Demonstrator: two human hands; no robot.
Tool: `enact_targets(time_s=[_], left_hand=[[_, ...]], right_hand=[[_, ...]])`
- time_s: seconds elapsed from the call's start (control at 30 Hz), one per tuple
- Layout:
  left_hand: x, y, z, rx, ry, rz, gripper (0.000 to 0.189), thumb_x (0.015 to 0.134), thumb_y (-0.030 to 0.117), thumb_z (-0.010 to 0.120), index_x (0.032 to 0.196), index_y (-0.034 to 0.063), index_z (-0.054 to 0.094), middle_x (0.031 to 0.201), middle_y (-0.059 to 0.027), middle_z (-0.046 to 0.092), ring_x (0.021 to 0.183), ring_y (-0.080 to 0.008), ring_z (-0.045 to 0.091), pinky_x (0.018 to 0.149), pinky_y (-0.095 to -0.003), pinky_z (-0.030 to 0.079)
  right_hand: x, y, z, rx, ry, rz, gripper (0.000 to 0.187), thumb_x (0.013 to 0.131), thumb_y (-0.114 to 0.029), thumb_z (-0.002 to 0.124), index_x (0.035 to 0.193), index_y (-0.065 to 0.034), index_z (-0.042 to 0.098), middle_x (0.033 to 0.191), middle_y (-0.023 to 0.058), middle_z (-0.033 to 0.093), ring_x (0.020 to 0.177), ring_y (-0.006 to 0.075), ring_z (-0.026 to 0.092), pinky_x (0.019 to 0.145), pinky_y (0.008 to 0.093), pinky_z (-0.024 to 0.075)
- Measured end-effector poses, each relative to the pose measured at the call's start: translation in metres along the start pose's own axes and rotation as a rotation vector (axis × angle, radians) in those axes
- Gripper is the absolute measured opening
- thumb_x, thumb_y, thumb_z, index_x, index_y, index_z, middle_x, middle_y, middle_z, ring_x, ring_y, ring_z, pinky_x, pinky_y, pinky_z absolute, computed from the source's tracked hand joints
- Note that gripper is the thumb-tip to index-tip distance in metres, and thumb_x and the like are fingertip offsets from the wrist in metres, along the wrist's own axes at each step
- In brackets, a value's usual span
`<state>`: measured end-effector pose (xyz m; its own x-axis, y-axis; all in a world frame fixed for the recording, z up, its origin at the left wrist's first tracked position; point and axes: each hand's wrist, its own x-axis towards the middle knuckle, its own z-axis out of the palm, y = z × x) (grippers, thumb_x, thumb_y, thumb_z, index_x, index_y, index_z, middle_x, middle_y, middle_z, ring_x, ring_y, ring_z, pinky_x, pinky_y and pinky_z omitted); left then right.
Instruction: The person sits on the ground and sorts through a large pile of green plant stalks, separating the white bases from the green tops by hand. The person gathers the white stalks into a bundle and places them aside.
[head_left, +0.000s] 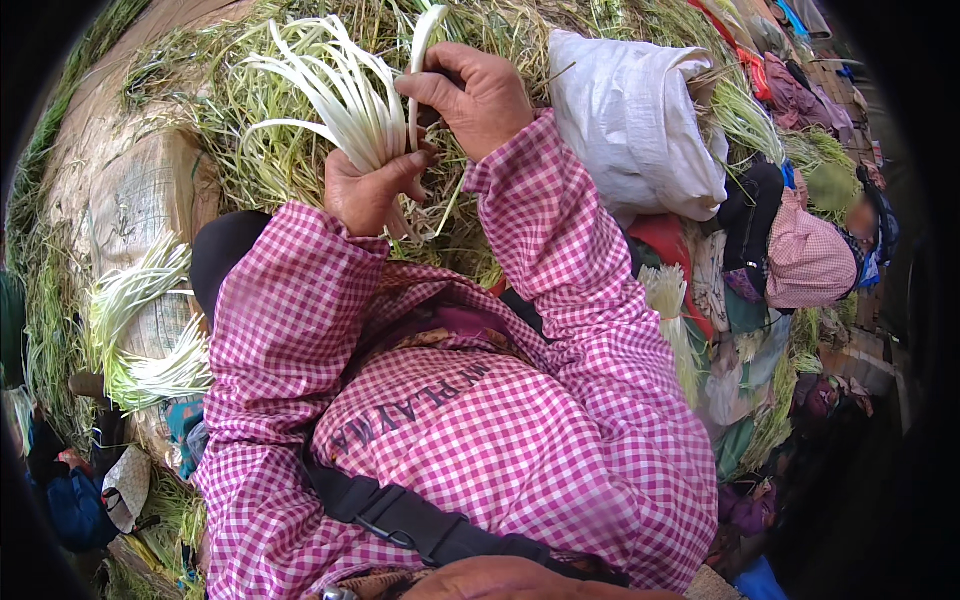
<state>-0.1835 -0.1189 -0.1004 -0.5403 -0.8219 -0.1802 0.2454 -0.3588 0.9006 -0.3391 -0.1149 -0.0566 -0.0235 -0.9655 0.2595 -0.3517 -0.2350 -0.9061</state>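
Note:
A bunch of pale blanched chive stalks (360, 109) fans upward out of my left hand (371, 187), whose fingers are wrapped around its lower part. One separate white stalk (424, 34) is pinched between the thumb and fingers of my right hand (476, 94), just right of the bunch. Its lower end reaches down to my left thumb. Beneath both hands spreads a heap of loose green and yellowed stalks and leaves (247, 157). My left palm is hidden by the fingers and the stalks.
To the right stands a white woven sack (630, 120). Trimmed chive bundles (154, 330) lie on woven sacking (142, 202) at left. Another pale bundle (673, 322) is beside my right elbow. A person in a checked garment (810, 251) sits farther right, and others are near the edges.

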Motion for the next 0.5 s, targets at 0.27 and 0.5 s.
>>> enact_targets(time_s=[0.27,0.5], left_hand=[[-0.003,0.024,-0.022,-0.403,0.188,0.044,0.026,0.084,0.007,0.055,0.107,-0.0008,0.049,0.085,-0.0129,0.06,0.068,-0.0243,0.06,0.053,-0.0297,0.05],[-0.006,0.037,-0.045,-0.53,0.31,0.036,0.023,0.086,0.008,0.053,0.107,0.0017,0.047,0.084,-0.0098,0.055,0.08,-0.0235,0.053,0.053,-0.0265,0.045]], right_hand=[[-0.056,0.027,0.044,0.511,-0.252,0.378,0.064,0.081,-0.059,0.046,0.102,0.0017,0.056,0.066,0.0036,0.057,0.052,0.0097,0.053,0.044,0.0215,0.0399],[-0.098,0.06,0.004,0.739,-0.245,0.511,0.028,0.088,-0.025,0.052,0.093,0.0012,0.062,0.055,-0.0006,0.052,0.042,0.0048,0.043,0.039,0.0179,0.0349]])
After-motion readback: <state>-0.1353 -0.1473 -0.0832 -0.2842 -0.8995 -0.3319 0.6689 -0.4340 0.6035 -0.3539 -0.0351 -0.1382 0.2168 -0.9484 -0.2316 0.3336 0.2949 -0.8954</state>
